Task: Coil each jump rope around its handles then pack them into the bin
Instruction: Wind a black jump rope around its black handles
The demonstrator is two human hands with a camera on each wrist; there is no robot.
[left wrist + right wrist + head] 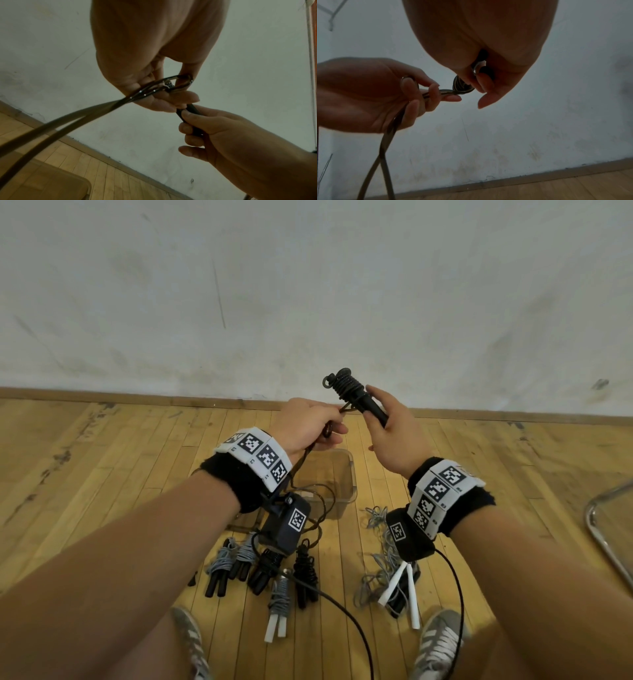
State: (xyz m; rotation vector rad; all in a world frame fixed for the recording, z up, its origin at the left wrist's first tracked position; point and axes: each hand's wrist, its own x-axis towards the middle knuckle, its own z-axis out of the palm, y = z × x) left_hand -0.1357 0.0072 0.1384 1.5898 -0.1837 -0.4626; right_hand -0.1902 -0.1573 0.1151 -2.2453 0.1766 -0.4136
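Right hand: my right hand grips the black handles of a jump rope, fingers curled round them, with the coiled end pointing toward 11 o'clock.
Left hand: my left hand pinches the doubled black rope, fingers closed on it just beside the handles.
Rope: several turns are already wound on the upper part of the handles; the loose length hangs down from my left hand toward the bin.
Bin: clear plastic bin on the wooden floor, below my hands.
Coiled ropes: five bundles lie on the floor at 6 o'clock from the bin.
Uncoiled rope: a grey rope with white handles lies tangled at 5 o'clock from the bin.
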